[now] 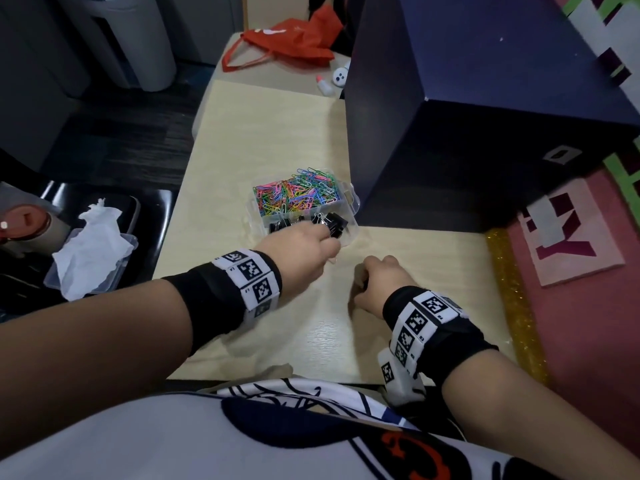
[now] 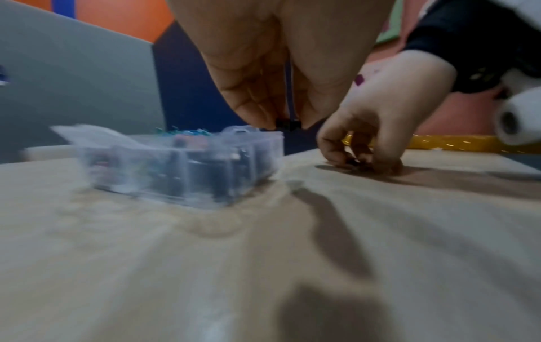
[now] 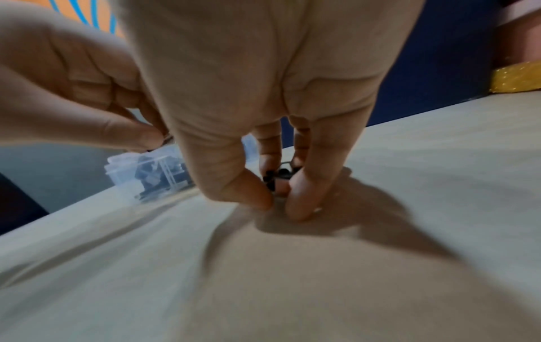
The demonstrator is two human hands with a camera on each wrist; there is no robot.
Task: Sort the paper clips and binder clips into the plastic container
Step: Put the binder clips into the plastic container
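Observation:
A clear plastic container (image 1: 349, 206) stands mid-table against a dark box. Its far compartment holds several coloured paper clips (image 1: 298, 192) and its near one holds black binder clips (image 1: 334, 221). My left hand (image 1: 327, 239) hovers at the container's near edge. In the left wrist view its fingertips (image 2: 263, 115) pinch a small black binder clip (image 2: 288, 123). My right hand (image 1: 363, 278) is curled down on the table to the right of the container. There its thumb and fingers (image 3: 301, 203) pinch another black binder clip (image 3: 282, 173) that lies on the wood.
A tall dark blue box (image 1: 467, 116) walls off the table's right rear. A red bag (image 1: 294, 39) and a small glue bottle (image 1: 323, 85) lie at the far end. On a black seat to the left, a tissue (image 1: 90, 251) lies on a clear lid. A gold glitter strip (image 1: 516, 299) edges the table's right side.

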